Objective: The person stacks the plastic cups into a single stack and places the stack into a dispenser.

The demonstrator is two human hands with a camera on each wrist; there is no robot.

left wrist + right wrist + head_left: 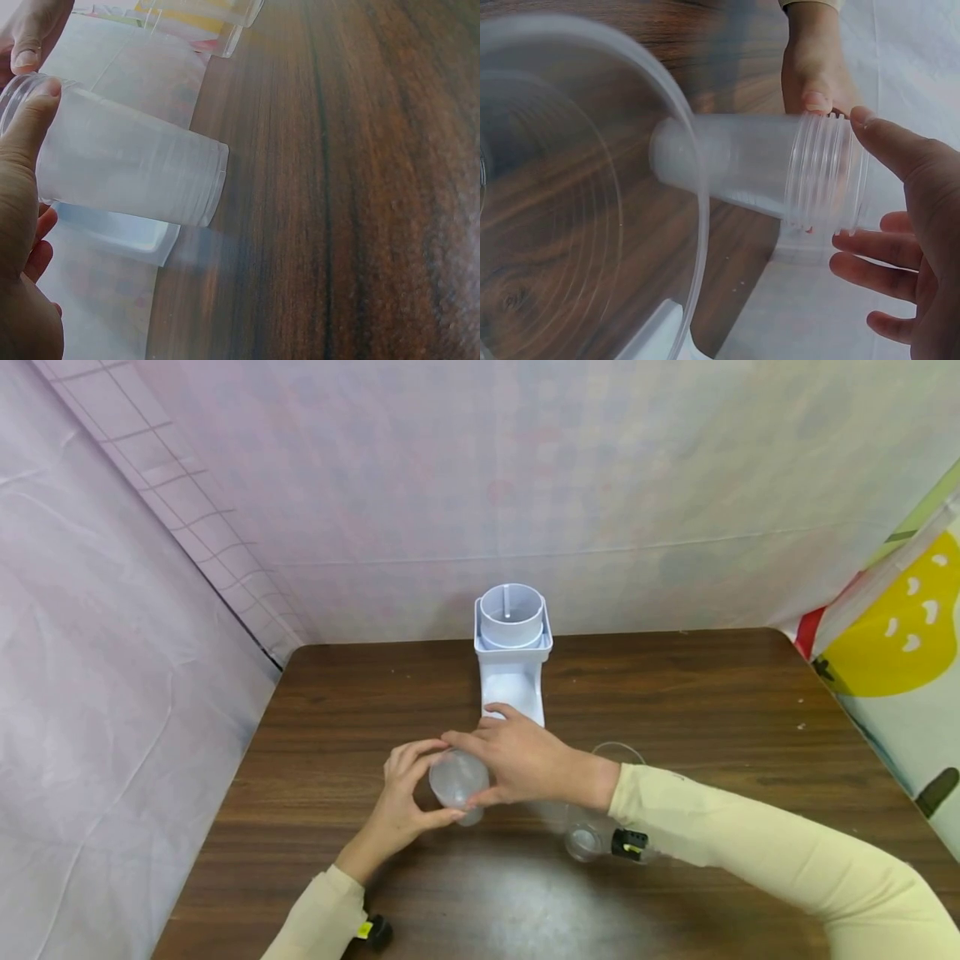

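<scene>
A stack of clear plastic cups [459,778], mouth up in the head view, stands between both hands. My left hand [405,793] grips it near the top, thumb in front and fingers behind. My right hand [525,764] has its thumb and fingers at opposite sides of the same rim. Several stacked rims [821,172] show in the right wrist view, with the right thumb on the uppermost one. Behind the right hand is a white plastic stand [512,656] with a round collar on top and a curved front, its lower end hidden by that hand.
A large clear plastic container [583,842] is partly hidden under the right forearm; its wide rim [697,172] is close to the right wrist camera. Brown wood grain covers the table [337,693]. A pale cloth curtain [600,485] hangs along its back edge.
</scene>
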